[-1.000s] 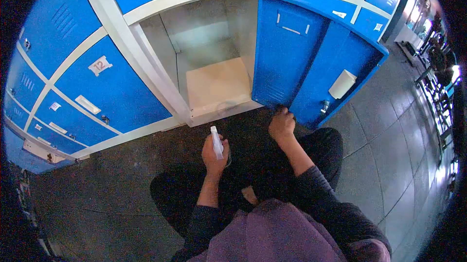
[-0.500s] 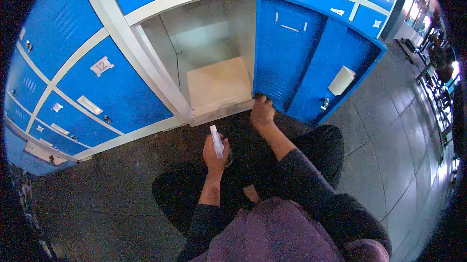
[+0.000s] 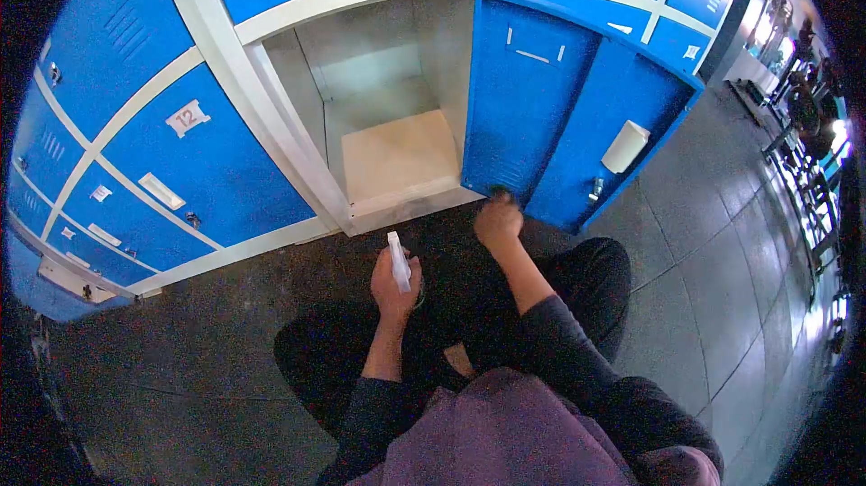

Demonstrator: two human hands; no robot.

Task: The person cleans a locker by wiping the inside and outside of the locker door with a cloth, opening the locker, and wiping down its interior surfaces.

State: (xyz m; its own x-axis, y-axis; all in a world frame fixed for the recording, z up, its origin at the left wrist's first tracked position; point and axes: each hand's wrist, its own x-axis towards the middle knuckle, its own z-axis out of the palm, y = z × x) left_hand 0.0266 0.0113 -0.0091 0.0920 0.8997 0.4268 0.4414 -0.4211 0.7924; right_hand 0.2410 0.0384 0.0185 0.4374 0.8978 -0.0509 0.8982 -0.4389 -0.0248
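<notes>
In my left hand, fingers wrapped around it, is a spray bottle with a white trigger head; its body is mostly hidden by the hand. My right hand is closed on a dark cloth, bunched and only partly visible, at the lower inner face of the blue locker door. That door stands wide open to the right. Beside it, the open locker compartment shows grey walls and a tan floor panel.
Closed blue lockers surround the opening, one with a number 12 label. My crossed legs are on the dark tiled floor in front. Gym equipment stands along the far right.
My right hand has shifted slightly right and down, from the door's hinge-side lower corner along its bottom edge. The left hand still holds the spray bottle, nearly unmoved.
</notes>
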